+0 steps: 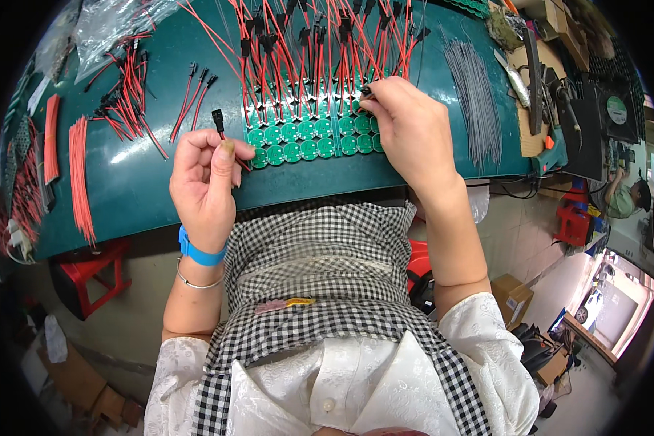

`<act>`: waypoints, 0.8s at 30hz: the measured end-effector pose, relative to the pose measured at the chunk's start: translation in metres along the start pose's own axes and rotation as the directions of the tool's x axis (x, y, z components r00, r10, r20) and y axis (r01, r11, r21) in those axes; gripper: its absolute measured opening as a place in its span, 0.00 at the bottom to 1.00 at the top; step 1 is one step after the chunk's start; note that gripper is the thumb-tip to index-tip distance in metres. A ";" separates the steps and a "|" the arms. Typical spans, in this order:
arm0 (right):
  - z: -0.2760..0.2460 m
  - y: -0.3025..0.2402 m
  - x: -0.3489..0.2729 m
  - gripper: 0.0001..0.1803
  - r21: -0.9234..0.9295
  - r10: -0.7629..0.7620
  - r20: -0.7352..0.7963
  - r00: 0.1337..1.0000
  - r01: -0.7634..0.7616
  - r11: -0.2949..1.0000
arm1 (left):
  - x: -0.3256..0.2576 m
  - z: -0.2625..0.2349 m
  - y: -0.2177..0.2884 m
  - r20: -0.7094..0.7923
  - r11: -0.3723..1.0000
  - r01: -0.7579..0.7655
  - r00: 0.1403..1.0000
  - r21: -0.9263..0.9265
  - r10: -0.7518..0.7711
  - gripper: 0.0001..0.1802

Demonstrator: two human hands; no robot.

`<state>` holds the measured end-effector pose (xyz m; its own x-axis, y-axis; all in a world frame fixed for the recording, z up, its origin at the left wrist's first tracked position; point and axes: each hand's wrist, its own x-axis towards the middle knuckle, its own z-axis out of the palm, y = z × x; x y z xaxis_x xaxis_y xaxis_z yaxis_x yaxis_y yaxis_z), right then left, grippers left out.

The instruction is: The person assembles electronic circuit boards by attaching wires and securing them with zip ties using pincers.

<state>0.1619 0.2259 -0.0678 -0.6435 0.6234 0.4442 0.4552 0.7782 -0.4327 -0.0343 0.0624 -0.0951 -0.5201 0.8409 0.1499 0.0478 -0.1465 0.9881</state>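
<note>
My left hand (205, 185) is closed at the near left corner of a green circuit board panel (291, 151). Between its thumb and fingers is a wire lead (219, 120), its black plug pointing up and away from me. Over the panel's right part, my right hand (418, 134) pinches a black plug connector (367, 92), mostly hidden by the fingers. The panel is made of rows of small round boards. From its far rows rise many red and black leads (320, 43) with black plugs, while the near rows show bare green rounds.
Left of the panel lie three loose leads (190, 102) and a pile of plugged leads (129, 98). Bundles of red wire (80, 178) sit farther left. Grey wires (476, 102) lie at the right, near a teal-handled tool (551, 156). Red stools (98, 272) stand below the table.
</note>
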 end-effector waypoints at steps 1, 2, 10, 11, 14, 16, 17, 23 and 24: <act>0.001 -0.001 0.000 0.04 -0.001 0.001 0.000 1.000 -0.001 1.000 | 0.000 -0.001 -0.001 -0.004 1.000 0.002 1.000 -0.007 -0.002 0.05; 0.002 -0.001 -0.001 0.04 0.000 0.007 0.033 0.999 -0.007 1.000 | 0.000 0.000 -0.001 -0.005 1.000 0.001 1.000 -0.008 -0.001 0.05; 0.010 -0.007 -0.004 0.08 0.011 0.167 0.048 0.985 -0.168 0.986 | -0.003 0.000 0.005 -0.009 0.998 0.024 1.000 -0.051 -0.024 0.04; 0.012 -0.007 -0.005 0.09 0.015 0.201 0.019 0.979 -0.201 0.979 | -0.003 0.001 0.008 -0.011 0.997 0.039 0.999 -0.071 -0.040 0.04; 0.011 -0.012 -0.007 0.10 0.059 0.291 -0.062 0.955 -0.287 0.956 | -0.002 0.009 0.018 0.011 0.985 0.074 0.997 -0.153 -0.073 0.04; 0.009 -0.016 -0.011 0.11 0.144 0.277 -0.152 0.949 -0.256 0.956 | -0.002 0.015 0.026 0.072 0.980 0.085 0.995 -0.181 -0.073 0.05; 0.007 -0.018 -0.015 0.09 0.273 0.289 -0.138 0.947 -0.244 0.931 | -0.003 0.019 0.028 0.100 0.974 0.106 0.991 -0.201 -0.087 0.05; -0.003 -0.055 -0.017 0.04 0.884 0.187 0.217 0.958 -0.274 0.380 | -0.015 0.040 0.035 0.359 0.924 0.311 0.907 -0.222 -0.219 0.07; -0.001 -0.051 -0.017 0.03 0.925 0.287 0.187 0.940 -0.266 0.271 | -0.015 0.042 0.036 0.363 0.922 0.333 0.898 -0.199 -0.247 0.08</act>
<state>0.1504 0.1751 -0.0525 -0.5892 0.7946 0.1469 -0.2747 -0.0260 -0.9612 0.0107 0.0662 -0.0605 -0.1694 0.9809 -0.0961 -0.2987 0.0418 0.9534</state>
